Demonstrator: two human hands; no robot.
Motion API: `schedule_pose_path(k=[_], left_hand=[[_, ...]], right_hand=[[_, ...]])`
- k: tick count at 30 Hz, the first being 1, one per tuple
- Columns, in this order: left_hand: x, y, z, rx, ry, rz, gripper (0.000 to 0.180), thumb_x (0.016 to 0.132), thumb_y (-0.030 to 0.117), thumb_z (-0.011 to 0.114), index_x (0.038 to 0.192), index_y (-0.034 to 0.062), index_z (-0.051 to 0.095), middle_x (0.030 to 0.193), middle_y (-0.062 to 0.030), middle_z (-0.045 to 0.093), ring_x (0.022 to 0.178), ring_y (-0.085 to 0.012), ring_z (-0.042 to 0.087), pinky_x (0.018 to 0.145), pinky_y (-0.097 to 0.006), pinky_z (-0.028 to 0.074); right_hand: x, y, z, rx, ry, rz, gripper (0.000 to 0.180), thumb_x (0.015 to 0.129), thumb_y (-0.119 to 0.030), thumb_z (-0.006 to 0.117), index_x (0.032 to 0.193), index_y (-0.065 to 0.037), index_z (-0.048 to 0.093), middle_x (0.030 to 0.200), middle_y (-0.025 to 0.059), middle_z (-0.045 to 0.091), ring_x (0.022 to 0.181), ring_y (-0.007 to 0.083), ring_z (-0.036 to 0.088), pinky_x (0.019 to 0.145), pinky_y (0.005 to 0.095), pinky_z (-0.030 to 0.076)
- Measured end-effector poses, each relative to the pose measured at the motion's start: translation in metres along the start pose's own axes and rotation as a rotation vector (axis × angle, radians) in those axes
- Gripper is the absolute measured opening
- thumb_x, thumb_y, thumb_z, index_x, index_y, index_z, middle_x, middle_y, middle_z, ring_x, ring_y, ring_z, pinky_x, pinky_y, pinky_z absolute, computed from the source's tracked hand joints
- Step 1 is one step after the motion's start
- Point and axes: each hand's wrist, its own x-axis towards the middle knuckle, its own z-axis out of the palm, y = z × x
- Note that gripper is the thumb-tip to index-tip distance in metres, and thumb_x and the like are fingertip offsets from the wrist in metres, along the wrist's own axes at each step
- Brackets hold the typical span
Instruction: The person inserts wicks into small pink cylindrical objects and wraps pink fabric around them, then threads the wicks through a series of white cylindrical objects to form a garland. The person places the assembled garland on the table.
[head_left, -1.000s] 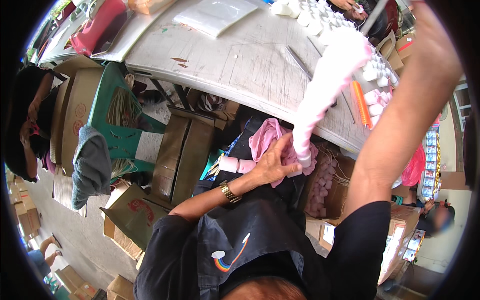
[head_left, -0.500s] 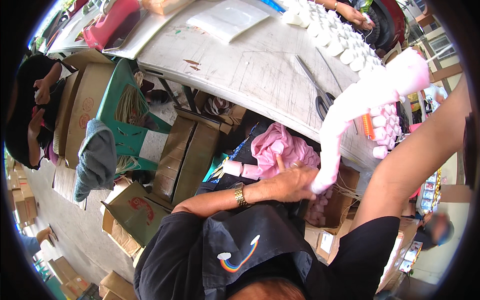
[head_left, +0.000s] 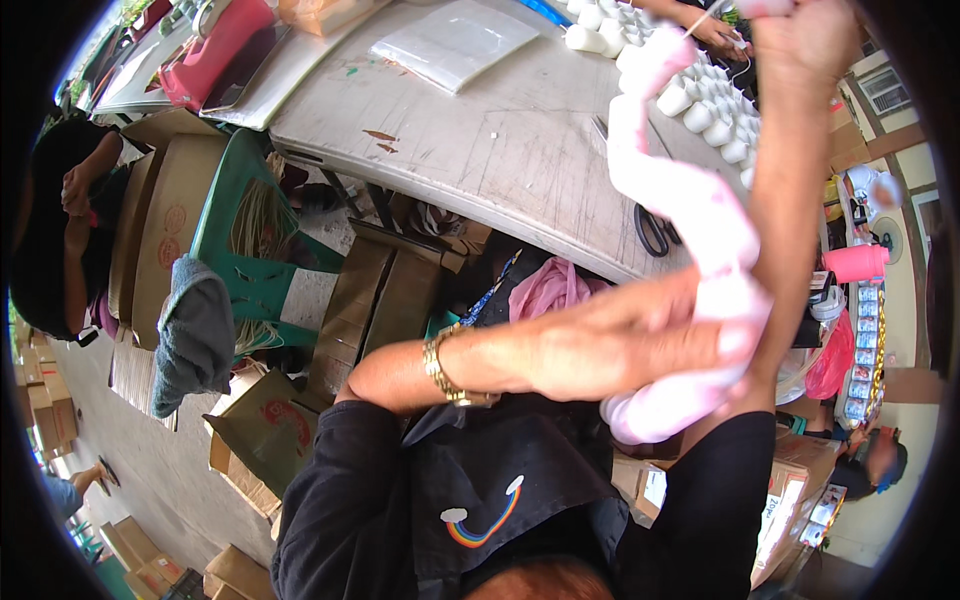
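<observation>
A bent strand of soft, pale pink pieces (head_left: 690,200) runs from above the table down to my lap, partly smeared by motion. My left hand (head_left: 600,345), with a gold watch at the wrist, is closed around its lower part. My right hand (head_left: 810,50) is raised at the top right in a fist, with a pink piece (head_left: 765,6) at its fingers, partly cut off by the picture's edge. A thin white cord stretches from there to the strand's upper tip. Below the table edge, pink cloth (head_left: 550,288) shows beyond my left forearm.
On the table (head_left: 450,150) lie black-handled scissors (head_left: 655,230), rows of white cups (head_left: 700,115) and clear plastic packs (head_left: 455,45). Cardboard boxes (head_left: 375,300) and a green chair (head_left: 235,230) with a grey towel (head_left: 192,340) stand left. Other people work nearby.
My right arm has swung inward and its hand has come into view at the top. My left hand has risen from the pink cloth and closed around the strand, which has shifted.
</observation>
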Motion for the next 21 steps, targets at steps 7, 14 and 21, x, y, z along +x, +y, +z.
schedule_pose_path(k=[7, 14, 21], left_hand=[[0.067, 0.06, -0.044, 0.02, 0.373, 0.394, 0.032, 0.099, 0.024, 0.049, 0.119, -0.0003, 0.052, 0.106, -0.0166, 0.063, 0.103, -0.0267, 0.063, 0.09, -0.039, 0.049], [0.088, 0.116, -0.149, 0.065, 0.435, 0.609, 0.032, 0.101, 0.035, 0.044, 0.108, 0.0053, 0.054, 0.098, -0.009, 0.063, 0.089, -0.0216, 0.063, 0.081, -0.036, 0.053], [0.07, 0.159, -0.231, 0.289, 0.936, 0.332, 0.023, 0.092, 0.024, 0.056, 0.107, 0.0077, 0.053, 0.101, -0.0102, 0.054, 0.088, -0.0225, 0.053, 0.073, -0.038, 0.047]], right_hand=[[-0.056, 0.075, -0.01, -0.431, -0.258, -0.323, 0.021, 0.096, -0.02, 0.051, 0.105, -0.003, 0.058, 0.087, 0.0077, 0.062, 0.071, 0.0203, 0.061, 0.059, 0.0311, 0.051], [-0.061, 0.09, -0.047, -0.597, -0.274, 0.668, 0.054, 0.094, -0.046, 0.051, 0.127, -0.004, 0.056, 0.127, 0.0154, 0.057, 0.117, 0.0185, 0.055, 0.098, 0.0335, 0.043], [-0.122, 0.008, -0.012, -0.899, -0.551, 0.399, 0.023, 0.095, -0.016, 0.051, 0.101, 0.0, 0.067, 0.095, 0.0036, 0.068, 0.087, 0.0112, 0.061, 0.079, 0.0266, 0.047]])
